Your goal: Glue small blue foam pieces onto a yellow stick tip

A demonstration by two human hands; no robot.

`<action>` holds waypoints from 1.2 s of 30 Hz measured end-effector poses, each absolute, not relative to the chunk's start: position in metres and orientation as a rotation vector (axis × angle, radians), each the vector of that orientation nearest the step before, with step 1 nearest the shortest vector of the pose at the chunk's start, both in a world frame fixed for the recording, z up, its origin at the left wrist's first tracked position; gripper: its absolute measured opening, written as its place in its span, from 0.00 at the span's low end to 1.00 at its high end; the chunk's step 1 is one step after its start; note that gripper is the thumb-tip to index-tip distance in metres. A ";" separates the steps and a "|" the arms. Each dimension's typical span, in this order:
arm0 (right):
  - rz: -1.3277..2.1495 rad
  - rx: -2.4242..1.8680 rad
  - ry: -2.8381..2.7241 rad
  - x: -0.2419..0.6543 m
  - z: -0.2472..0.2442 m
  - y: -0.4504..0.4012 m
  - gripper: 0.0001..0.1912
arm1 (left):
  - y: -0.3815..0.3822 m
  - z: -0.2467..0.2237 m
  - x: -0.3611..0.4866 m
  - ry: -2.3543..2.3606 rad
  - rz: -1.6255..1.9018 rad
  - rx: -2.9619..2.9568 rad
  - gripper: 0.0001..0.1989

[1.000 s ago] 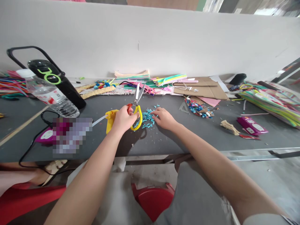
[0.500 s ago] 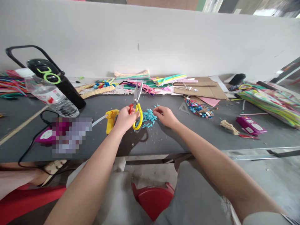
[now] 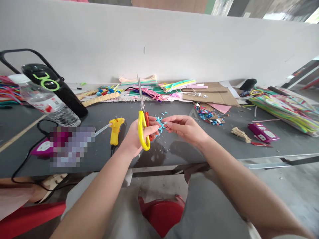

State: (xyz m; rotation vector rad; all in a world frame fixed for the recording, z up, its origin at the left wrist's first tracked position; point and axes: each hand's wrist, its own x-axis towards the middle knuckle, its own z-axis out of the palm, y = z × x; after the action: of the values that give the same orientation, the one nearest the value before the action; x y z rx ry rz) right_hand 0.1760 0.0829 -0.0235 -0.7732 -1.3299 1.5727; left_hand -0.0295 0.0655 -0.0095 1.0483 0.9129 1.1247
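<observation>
My left hand [image 3: 131, 138] is closed on a pair of scissors [image 3: 141, 127] with one yellow and one red handle. The blades point up and away from me and look nearly closed. Small cut blue pieces [image 3: 160, 121], like fuzzy stem bits, show between my two hands, and the fingers hide part of them. My right hand [image 3: 189, 130] pinches at these pieces, with a small light-blue bit at its fingertips. The tips of both hands almost meet.
A yellow glue gun [image 3: 115, 131] lies left of my hands. Further left are a clear water bottle [image 3: 51, 103] and a black flask [image 3: 67, 93]. Bundles of coloured stems [image 3: 178, 85] and cardboard [image 3: 211, 94] line the back. A purple packet [image 3: 263, 132] is at right.
My left hand has turned the scissors, and their blades have come closer together. My right hand has moved nearer to the left one over the blue pieces. The view has shifted slightly.
</observation>
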 end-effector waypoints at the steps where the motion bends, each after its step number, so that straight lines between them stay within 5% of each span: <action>1: 1.541 -0.780 -1.360 0.175 -0.022 0.080 0.11 | 0.065 -0.010 -0.029 0.925 1.133 1.060 0.20; 20: 0.978 -0.942 -1.773 0.161 -0.012 0.059 0.10 | 0.062 -0.011 -0.028 0.952 1.097 1.054 0.18; 36: 0.840 -0.960 -1.830 0.159 -0.015 0.058 0.08 | 0.058 -0.003 -0.031 0.970 1.011 1.055 0.19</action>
State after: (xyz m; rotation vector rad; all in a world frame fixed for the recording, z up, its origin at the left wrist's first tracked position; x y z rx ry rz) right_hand 0.1593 0.0579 -0.0150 -0.9597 -1.8305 0.8399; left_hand -0.0309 0.0582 -0.0029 1.0550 0.9705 1.0109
